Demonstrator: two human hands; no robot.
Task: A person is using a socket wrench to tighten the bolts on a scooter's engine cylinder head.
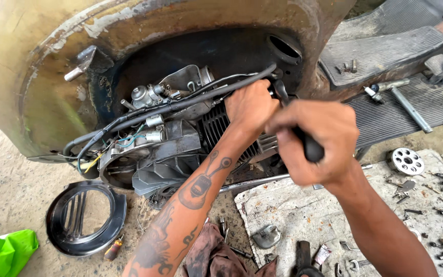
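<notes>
A scooter engine (pixel 165 143) sits exposed inside the rusty rear body shell (pixel 52 56). My left hand (pixel 249 105), on a tattooed forearm, presses against the engine's upper right, by the black finned cylinder (pixel 216 125) and a thick black cable (pixel 180 105). My right hand (pixel 316 141) is closed around the black handle of a tool (pixel 311 149). The tool's shaft runs up toward the left hand; its tip is hidden.
A round black fan cover (pixel 85 218) lies on the concrete at lower left, beside a green bag (pixel 3 251). A dirty cloth mat (pixel 303 215) holds bolts, sockets and a drilled metal disc (pixel 406 160). A rag (pixel 214 254) lies below. The ribbed floorboard (pixel 396 102) carries a long metal bar.
</notes>
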